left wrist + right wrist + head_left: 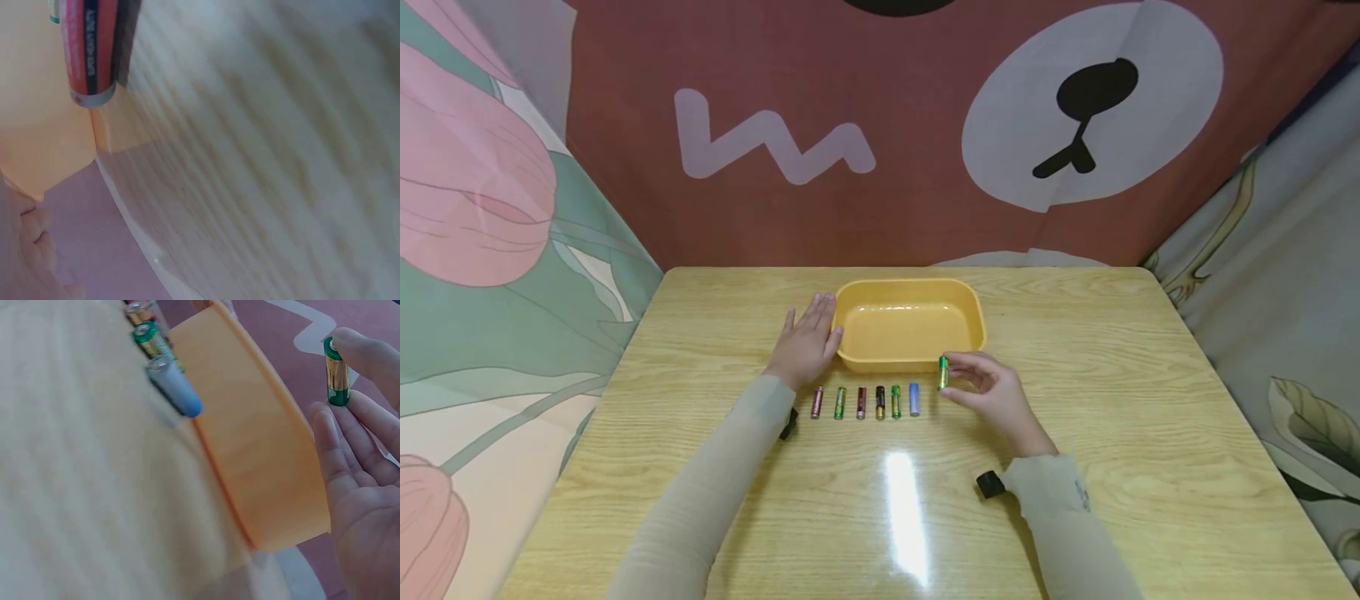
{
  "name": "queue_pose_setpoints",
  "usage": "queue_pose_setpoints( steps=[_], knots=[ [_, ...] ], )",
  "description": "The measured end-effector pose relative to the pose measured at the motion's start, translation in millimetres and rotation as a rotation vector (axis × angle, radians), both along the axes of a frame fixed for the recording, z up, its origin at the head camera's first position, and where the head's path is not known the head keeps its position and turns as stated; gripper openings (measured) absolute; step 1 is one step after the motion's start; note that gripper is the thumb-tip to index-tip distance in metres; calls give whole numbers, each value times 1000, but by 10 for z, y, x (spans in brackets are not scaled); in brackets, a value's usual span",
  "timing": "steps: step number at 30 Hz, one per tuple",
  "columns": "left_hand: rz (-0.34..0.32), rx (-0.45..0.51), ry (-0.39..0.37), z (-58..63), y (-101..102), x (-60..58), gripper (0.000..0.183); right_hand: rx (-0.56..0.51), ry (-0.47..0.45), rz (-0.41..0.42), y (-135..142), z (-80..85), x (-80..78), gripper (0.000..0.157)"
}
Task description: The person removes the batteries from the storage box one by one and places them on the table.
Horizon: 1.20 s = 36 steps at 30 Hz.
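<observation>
In the head view my right hand [1000, 396] pinches a green and gold battery [943, 374] between thumb and fingertips, near the front right corner of the yellow container [910, 366]. The right wrist view shows the same battery [337, 374] held end to end. My left hand [803, 346] lies with straight fingers along the container's left side. In front of the container several batteries form a row, from a dark red battery [817, 402] at the left to a blue battery [913, 399] at the right. Between them are green, red, and black and gold ones.
A wooden table [1112, 367] carries everything. Behind it hangs a reddish-brown cloth [917, 208] with a printed face, and patterned curtains [490, 333] flank both sides. A small black device [990, 484] sits at the right wrist. Light glares off the tabletop in front.
</observation>
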<state>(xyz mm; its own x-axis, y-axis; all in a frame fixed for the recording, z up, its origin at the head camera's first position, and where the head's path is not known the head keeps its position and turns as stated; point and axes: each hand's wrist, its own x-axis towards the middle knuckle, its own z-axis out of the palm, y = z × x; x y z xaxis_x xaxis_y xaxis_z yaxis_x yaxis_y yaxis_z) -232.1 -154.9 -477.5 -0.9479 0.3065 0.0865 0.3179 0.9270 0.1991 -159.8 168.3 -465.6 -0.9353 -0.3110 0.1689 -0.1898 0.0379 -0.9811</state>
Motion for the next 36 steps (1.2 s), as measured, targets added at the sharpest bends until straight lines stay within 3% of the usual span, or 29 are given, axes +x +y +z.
queue_pose_setpoints(
  steps=[6,10,17,25,29,36],
  knots=[
    [1,-11,-15,12,10,4,63,42,-43,12,47,-262,-29,52],
    [4,-18,-23,8,12,5,63,54,-68,7,59,-353,-31,54],
    [9,-12,-17,7,13,4,61,79,-139,-3,65,-377,-17,53],
    [2,-17,-4,-14,12,1,63,94,-128,22,50,-288,40,53],
    [0,-16,-3,-12,17,1,62,113,-105,35,59,-338,26,52],
    [10,-7,-16,1,16,10,62,121,-104,36,95,-587,-77,51]
  ],
)
